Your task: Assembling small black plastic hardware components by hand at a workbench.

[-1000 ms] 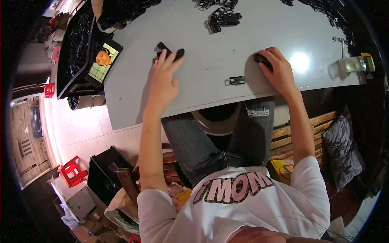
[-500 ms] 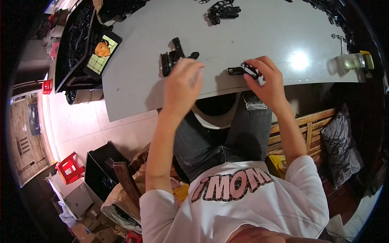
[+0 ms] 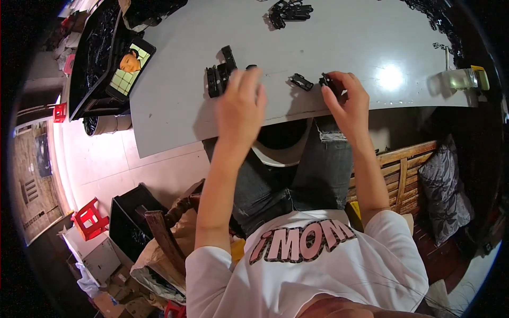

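My right hand (image 3: 350,100) pinches a small black plastic part (image 3: 325,81) between thumb and fingers, just above the table's near edge. Left of it lies a black frame-shaped piece (image 3: 301,81), apart from the fingers. My left hand (image 3: 238,108) is over the near part of the table, its fingers smeared by motion and reaching forward. Beside those fingers sits a small cluster of black plastic parts (image 3: 213,81). One more dark part (image 3: 251,67) shows at the left fingertips; whether they touch it I cannot tell.
On the grey table (image 3: 175,106) a phone (image 3: 130,69) leans against a black bin (image 3: 95,74) at the left. More black parts (image 3: 289,13) lie farther back. A greenish jar (image 3: 461,79) stands at the right, near a heap of black pieces (image 3: 437,21).
The frame-shaped piece now lies apart from the right hand, which has drawn slightly right with a small black part. My left hand has shifted slightly, still blurred. The view has moved a little.
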